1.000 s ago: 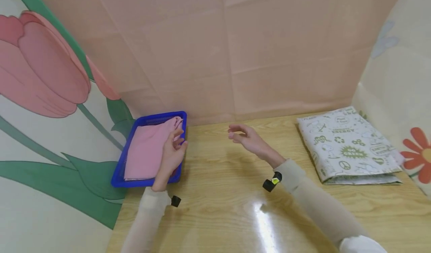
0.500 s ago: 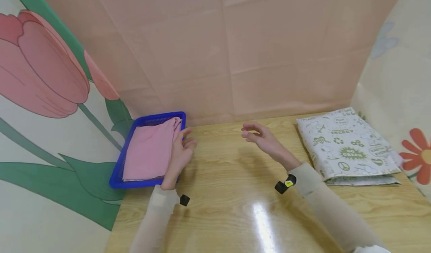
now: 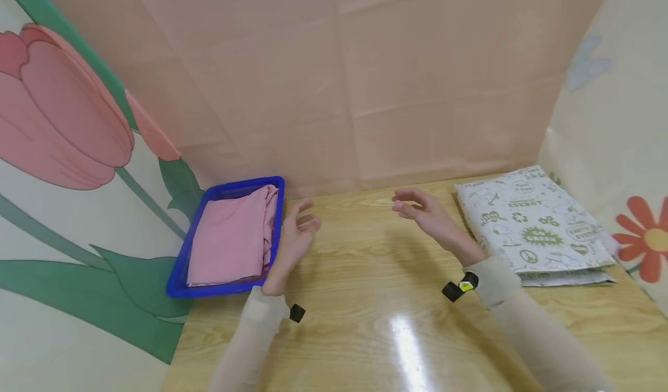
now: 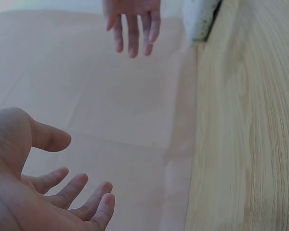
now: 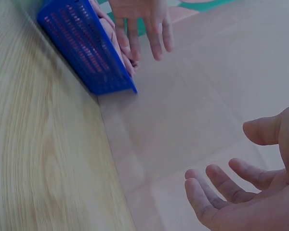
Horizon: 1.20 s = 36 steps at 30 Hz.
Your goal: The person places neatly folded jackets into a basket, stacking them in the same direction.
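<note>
Head view: both hands hung over the table [image 3: 355, 334], left hand [image 3: 294, 241] at the blue basket's [image 3: 209, 291] right rim, right hand [image 3: 430, 218] near the folded printed sheet [image 3: 532, 224]. Left wrist view: palm and loosely spread fingers showed, thumb wide. Right wrist view added the basket's slotted outer wall [image 5: 77, 43], fingers similarly spread! The pink cloth [image 3: 227, 241] lay inside, left of both hands.

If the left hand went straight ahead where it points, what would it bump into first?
The left hand would probably meet the pinkish sheet behind the table; nothing seems to stand between, but depth is hard to judge.
</note>
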Tool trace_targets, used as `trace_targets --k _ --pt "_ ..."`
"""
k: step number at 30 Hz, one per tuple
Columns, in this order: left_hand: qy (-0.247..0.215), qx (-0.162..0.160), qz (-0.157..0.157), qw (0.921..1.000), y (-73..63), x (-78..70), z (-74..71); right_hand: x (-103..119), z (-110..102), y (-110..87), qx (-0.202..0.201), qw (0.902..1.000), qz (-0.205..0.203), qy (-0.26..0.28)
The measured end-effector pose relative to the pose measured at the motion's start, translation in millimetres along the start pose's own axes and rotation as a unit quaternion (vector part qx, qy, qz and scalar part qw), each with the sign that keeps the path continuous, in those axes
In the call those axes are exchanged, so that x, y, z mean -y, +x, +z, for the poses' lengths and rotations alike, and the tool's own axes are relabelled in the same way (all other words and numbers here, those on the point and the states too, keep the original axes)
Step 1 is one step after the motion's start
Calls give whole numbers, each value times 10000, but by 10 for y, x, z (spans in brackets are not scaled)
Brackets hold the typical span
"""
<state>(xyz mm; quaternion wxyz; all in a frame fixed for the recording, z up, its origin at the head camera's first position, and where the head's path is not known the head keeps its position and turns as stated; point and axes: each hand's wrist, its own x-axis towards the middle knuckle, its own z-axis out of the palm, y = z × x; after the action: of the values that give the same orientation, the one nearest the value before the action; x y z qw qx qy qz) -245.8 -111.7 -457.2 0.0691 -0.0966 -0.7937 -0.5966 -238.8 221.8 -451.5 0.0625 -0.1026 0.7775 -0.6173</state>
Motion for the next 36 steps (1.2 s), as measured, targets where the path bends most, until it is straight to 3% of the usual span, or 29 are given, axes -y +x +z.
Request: trace_targets --k 16,23,28,36 --pt "-237 401 112 9989 -2 -87 396 -125 -571 -313 -504 9969 -66 -607" --pt "-137 787 155 9967 -38 -105 633 -195 -804 -398 -954 9937 -167 -573" --pt "-233 838 148 9961 -40 -146 807 -258 -949 -468 -1170 9915 -278 -491" --pt "-191 1091 122 9938 -44 -163 1036 -323 -1175 -555 -1290 9870 -299 -916"
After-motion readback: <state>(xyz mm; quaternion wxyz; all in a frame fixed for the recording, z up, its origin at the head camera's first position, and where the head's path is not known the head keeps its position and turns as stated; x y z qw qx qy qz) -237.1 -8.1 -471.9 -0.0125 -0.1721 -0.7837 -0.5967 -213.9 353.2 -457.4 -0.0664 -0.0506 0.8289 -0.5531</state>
